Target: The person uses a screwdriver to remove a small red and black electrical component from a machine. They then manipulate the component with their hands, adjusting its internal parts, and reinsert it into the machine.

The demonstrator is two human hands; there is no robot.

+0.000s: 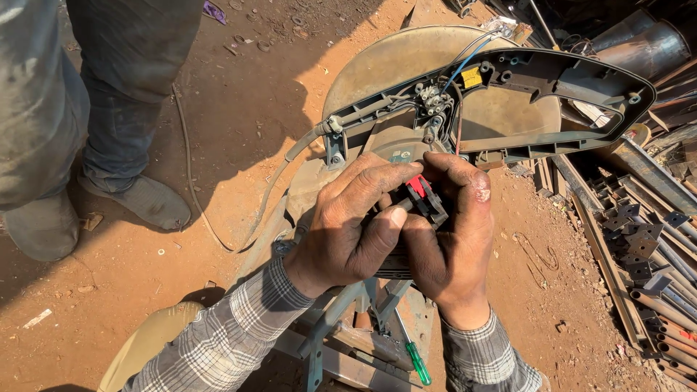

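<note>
Fingers: both hands pinch a small black switch with a red part.
Left hand: thumb pressing the switch.
Right hand: cradling it.
Handle shell: open, wires exposed, switch not yet seated.
Screwdriver: lying below.

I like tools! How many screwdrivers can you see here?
1. A green-handled screwdriver lies low in the picture, below the right hand, between the two checked sleeves. More may be hidden under the hands or the scrap metal.

Yellow label, perhaps, on open handle.
</note>
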